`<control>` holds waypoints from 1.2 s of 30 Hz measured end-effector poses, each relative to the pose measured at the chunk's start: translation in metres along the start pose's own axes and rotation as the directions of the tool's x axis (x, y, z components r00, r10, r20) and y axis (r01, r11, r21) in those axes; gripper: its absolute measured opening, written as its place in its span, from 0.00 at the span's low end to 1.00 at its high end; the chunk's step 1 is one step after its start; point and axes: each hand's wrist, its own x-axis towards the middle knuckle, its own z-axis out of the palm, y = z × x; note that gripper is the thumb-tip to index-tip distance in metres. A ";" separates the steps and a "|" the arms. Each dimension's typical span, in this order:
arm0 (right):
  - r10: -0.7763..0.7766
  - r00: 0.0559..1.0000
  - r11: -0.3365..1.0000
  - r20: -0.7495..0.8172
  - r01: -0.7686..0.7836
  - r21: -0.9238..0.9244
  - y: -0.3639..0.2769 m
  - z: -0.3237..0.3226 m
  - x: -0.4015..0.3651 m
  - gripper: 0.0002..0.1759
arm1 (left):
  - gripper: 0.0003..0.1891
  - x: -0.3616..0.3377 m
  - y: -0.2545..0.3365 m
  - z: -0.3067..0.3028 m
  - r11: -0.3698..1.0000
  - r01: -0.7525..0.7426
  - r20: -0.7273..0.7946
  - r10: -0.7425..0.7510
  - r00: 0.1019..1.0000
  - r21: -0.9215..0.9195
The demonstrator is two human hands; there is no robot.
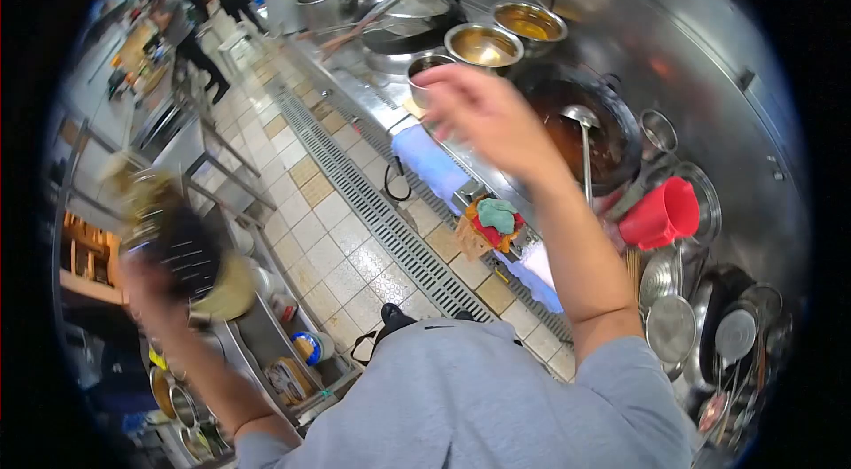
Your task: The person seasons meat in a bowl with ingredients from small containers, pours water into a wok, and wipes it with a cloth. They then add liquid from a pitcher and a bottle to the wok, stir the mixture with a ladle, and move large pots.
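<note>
On the left, my left hand (149,283) is closed around a large bottle (182,247) with a dark label and yellowish ends. Motion smears both the bottle and the hand, so the label cannot be read. My right hand (483,114) is raised over the front of the stove, its fingers loosely apart with nothing visible in them. Behind it sits a dark wok (625,136) of brown liquid, with a metal ladle (585,145) resting in it. Two metal bowls of yellow liquid, a nearer bowl (483,47) and a farther bowl (530,24), stand beyond the hand.
A red plastic jug (660,214) stands right of the wok, near hanging strainers (671,330). Cloths (496,216) lie on the stove's front edge. A drain grate (372,203) crosses the tiled floor. Shelves (275,363) line the left. Two people (191,43) are farther back.
</note>
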 end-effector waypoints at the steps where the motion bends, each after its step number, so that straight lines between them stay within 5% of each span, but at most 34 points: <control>1: -0.030 0.987 0.999 0.161 0.034 -0.025 -0.014 0.023 0.009 0.18 | 0.10 0.026 -0.100 -0.024 0.965 -0.222 0.085 0.212 0.974 0.136; 2: -0.068 0.974 0.988 0.214 0.096 -0.124 -0.021 0.044 0.016 0.20 | 0.10 -0.044 -0.057 0.097 0.997 0.043 0.163 -0.052 0.985 0.059; 3: -0.096 0.959 0.963 0.267 0.158 -0.220 -0.025 0.058 0.021 0.22 | 0.14 -0.072 -0.058 0.146 0.997 -0.019 0.351 -0.010 0.936 0.080; 6: -0.052 0.962 0.809 0.267 0.197 -0.553 0.011 0.073 0.037 0.31 | 0.06 -0.108 -0.123 0.206 0.963 0.239 0.514 -0.142 0.846 -0.128; 8: 0.132 0.942 0.763 0.310 0.103 -0.638 0.032 0.056 0.044 0.31 | 0.07 -0.118 -0.161 0.228 0.917 0.351 0.607 -0.172 0.776 -0.188; 10: 0.408 0.882 0.784 0.238 -0.205 -0.586 0.045 0.039 0.052 0.31 | 0.09 -0.122 -0.179 0.252 0.918 0.343 0.651 -0.137 0.746 -0.200; 13: 0.367 0.897 0.710 0.248 -0.098 -0.697 0.084 0.018 0.065 0.31 | 0.11 -0.110 -0.224 0.269 0.933 0.340 0.724 -0.152 0.673 -0.120; 17: 0.394 0.902 0.718 0.178 -0.181 -0.672 0.111 0.014 0.075 0.28 | 0.11 -0.083 -0.268 0.289 0.913 0.385 0.799 -0.128 0.587 -0.137; 20: 0.217 0.973 0.650 0.085 -0.079 -0.756 0.127 0.027 0.090 0.21 | 0.11 -0.057 -0.288 0.308 0.943 0.328 0.812 -0.153 0.563 -0.051; 21: 0.154 0.987 0.591 0.042 -0.058 -0.805 0.135 0.031 0.090 0.21 | 0.13 -0.044 -0.295 0.313 0.986 0.164 0.814 -0.108 0.570 0.016; 22: 0.188 0.982 0.610 -0.003 -0.119 -0.784 0.122 0.026 0.092 0.20 | 0.15 -0.035 -0.300 0.318 0.988 0.148 0.831 -0.111 0.546 0.035; 23: 0.224 0.973 0.628 -0.052 -0.185 -0.756 0.109 0.016 0.089 0.19 | 0.14 -0.032 -0.303 0.329 0.954 0.299 0.824 -0.143 0.548 -0.033; 24: 0.249 0.961 0.608 -0.119 -0.251 -0.753 0.111 0.001 0.074 0.19 | 0.14 -0.023 -0.296 0.336 0.969 0.240 0.839 -0.088 0.537 -0.052; 26: 0.228 0.831 0.788 -0.508 -0.464 -0.404 0.117 -0.034 0.035 0.20 | 0.10 -0.010 -0.289 0.355 0.949 0.309 0.835 -0.120 0.538 -0.063; 27: 0.201 0.707 0.651 -0.678 -0.614 -0.447 0.149 -0.060 0.001 0.25 | 0.09 -0.002 -0.292 0.361 0.940 0.334 0.829 -0.134 0.544 -0.066; 28: -0.046 0.677 0.462 -0.735 -0.638 -0.616 0.190 -0.081 -0.049 0.30 | 0.09 0.006 -0.289 0.370 0.947 0.315 0.835 -0.126 0.535 -0.059; 29: 0.218 0.494 0.026 -0.842 -0.865 -0.501 0.186 -0.090 -0.081 0.36 | 0.09 0.013 -0.282 0.379 0.953 0.297 0.835 -0.121 0.536 -0.052; 30: 0.152 0.479 -0.167 -0.864 -0.850 -0.500 0.215 -0.094 -0.128 0.37 | 0.10 0.018 -0.274 0.388 0.947 0.321 0.839 -0.157 0.521 -0.022; 32: 0.462 0.233 -0.027 -0.856 -0.961 -0.276 0.272 -0.119 -0.191 0.31 | 0.10 0.026 -0.260 0.412 0.963 0.269 0.843 -0.138 0.520 -0.008; 34: 0.451 0.270 0.002 -0.851 -0.954 -0.301 0.260 -0.121 -0.198 0.27 | 0.10 0.029 -0.247 0.441 0.963 0.268 0.854 -0.116 0.508 -0.028; 36: 0.389 0.378 0.129 -0.840 -0.925 -0.357 0.256 -0.120 -0.202 0.20 | 0.11 0.032 -0.237 0.470 0.989 -0.145 0.883 0.058 0.465 0.011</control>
